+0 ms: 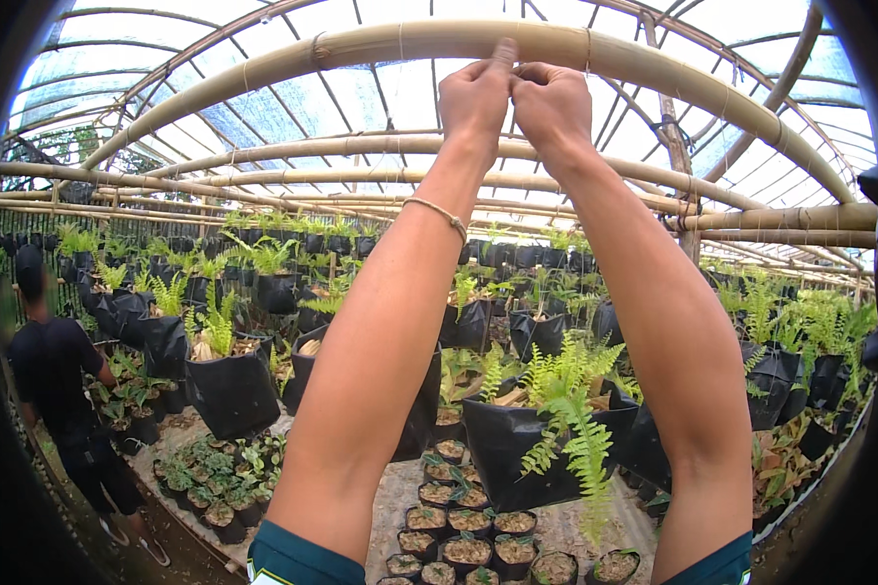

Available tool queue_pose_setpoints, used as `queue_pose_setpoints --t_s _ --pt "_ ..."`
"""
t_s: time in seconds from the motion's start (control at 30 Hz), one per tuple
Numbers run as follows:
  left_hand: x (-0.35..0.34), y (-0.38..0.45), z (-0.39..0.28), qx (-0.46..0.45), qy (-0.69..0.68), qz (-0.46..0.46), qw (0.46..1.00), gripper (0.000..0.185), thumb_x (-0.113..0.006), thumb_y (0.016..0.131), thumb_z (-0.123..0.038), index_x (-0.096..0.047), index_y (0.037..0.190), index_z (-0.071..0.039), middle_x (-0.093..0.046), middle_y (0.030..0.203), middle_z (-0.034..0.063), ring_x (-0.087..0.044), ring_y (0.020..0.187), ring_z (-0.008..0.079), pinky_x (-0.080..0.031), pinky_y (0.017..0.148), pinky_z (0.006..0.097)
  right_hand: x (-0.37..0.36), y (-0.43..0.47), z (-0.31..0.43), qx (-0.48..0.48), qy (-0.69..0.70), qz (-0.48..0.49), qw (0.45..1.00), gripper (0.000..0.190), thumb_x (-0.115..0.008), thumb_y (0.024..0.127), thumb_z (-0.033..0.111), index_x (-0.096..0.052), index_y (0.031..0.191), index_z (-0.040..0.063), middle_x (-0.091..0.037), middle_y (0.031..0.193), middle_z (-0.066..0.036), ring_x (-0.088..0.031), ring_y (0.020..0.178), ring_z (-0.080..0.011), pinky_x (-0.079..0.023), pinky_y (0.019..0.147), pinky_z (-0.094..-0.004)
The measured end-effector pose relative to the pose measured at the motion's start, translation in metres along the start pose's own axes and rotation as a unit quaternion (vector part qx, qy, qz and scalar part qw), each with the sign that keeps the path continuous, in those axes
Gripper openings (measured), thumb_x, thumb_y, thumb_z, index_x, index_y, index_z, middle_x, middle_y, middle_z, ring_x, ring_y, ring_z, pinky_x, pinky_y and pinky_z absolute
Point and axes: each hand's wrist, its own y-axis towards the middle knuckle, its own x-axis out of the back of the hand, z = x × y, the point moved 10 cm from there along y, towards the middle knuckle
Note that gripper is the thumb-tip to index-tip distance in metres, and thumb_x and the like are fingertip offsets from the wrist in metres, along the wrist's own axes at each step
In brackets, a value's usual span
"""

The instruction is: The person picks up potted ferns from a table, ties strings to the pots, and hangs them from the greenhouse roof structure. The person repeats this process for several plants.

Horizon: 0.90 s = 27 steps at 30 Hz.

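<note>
Both arms are raised to a thick bamboo pole [380, 45] that crosses the top of the view. My left hand [478, 91] is closed, its thumb pointing up against the pole's underside. My right hand [552, 99] is beside it, the fingertips of both hands meeting just below the pole. Whatever is pinched between them is too small to tell. Thin ties circle the pole on either side of the hands. Below the arms hangs a black plastic grow bag [534, 457] with a green fern [582, 417] spilling over its edge.
More hanging grow bags with ferns fill the rows, such as one bag [233, 391] at left. Small potted plants [468, 552] stand on the ground sheet below. A person in dark clothes [58, 373] stands at far left. Further bamboo poles [263, 157] cross behind the hands.
</note>
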Motion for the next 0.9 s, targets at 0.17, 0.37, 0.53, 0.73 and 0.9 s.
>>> queue_pose_setpoints --t_s 0.17,0.37,0.53,0.73,0.9 --pt "0.013 0.004 -0.023 -0.057 0.193 -0.019 0.979 0.023 -0.076 0.093 -0.026 -0.082 0.097 -0.004 -0.079 0.089 0.0095 -0.071 0.079 0.018 -0.057 0.079 0.0339 -0.009 -0.007 0.017 0.051 0.011 0.061 0.997 0.023 -0.062 0.085 0.012 -0.083 0.093 0.007 -0.078 0.086 -0.016 -0.075 0.081 -0.0308 -0.058 0.08 -0.0391" --pt "0.011 0.007 -0.025 -0.042 0.201 -0.008 0.979 0.019 -0.072 0.098 -0.02 -0.076 0.106 -0.003 -0.079 0.093 0.0058 -0.059 0.076 0.0081 -0.046 0.07 0.0276 0.07 -0.029 0.039 0.137 -0.162 -0.14 0.967 0.034 -0.065 0.088 0.014 -0.071 0.12 0.003 -0.074 0.112 -0.024 -0.072 0.099 -0.04 -0.056 0.092 -0.0466" --pt "0.018 -0.001 -0.007 0.002 0.214 -0.053 0.975 0.021 -0.068 0.101 -0.017 -0.069 0.117 -0.002 -0.079 0.099 0.0073 -0.061 0.088 0.0091 -0.046 0.091 0.0299 0.078 -0.013 -0.015 -0.024 -0.118 -0.066 0.991 0.034 -0.07 0.092 0.019 -0.07 0.121 0.001 -0.073 0.117 -0.024 -0.071 0.109 -0.0389 -0.055 0.099 -0.0464" --pt "0.008 0.006 0.012 0.015 0.16 -0.032 0.986 0.019 -0.069 0.097 -0.013 -0.077 0.109 -0.001 -0.079 0.101 0.0083 -0.058 0.084 0.0108 -0.048 0.088 0.0351 0.076 0.014 -0.027 0.095 -0.198 -0.044 0.975 0.039 -0.075 0.088 0.02 -0.072 0.124 0.004 -0.078 0.095 -0.014 -0.076 0.086 -0.0244 -0.058 0.084 -0.0377" --pt "-0.001 -0.004 0.013 0.049 0.127 -0.033 0.99 0.02 -0.068 0.096 -0.014 -0.078 0.104 0.001 -0.08 0.103 0.0082 -0.058 0.081 0.0123 -0.049 0.083 0.0311 0.083 0.004 -0.032 0.032 -0.091 -0.018 0.995 0.043 -0.069 0.092 0.01 -0.068 0.134 0.008 -0.077 0.099 -0.011 -0.07 0.074 -0.0165 -0.057 0.071 -0.035"
